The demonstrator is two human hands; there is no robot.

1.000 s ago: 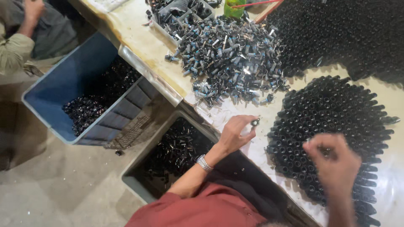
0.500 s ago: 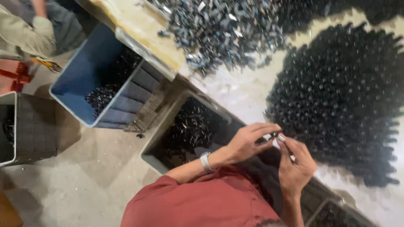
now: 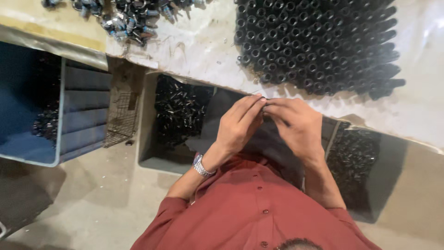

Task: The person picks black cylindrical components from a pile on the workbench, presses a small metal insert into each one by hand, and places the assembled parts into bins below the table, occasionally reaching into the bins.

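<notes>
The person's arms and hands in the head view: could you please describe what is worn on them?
Both hands are bare, with no gloves. The left hand has a silver metal-link wristwatch on its wrist. The right hand shows nothing on its wrist. Both forearms are uncovered; the sleeves of a dark red buttoned shirt are pushed up near the elbows.

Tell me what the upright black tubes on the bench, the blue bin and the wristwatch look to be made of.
Upright black tubes: probably rubber or plastic; matt black, hollow round mouths, no glint. Blue bin: moulded plastic, judging by its even colour and ribbed wall. Wristwatch: metal, apparently steel; its silvery band shines. The bench top looks like a pale, scuffed, slightly glossy sheet.
</notes>
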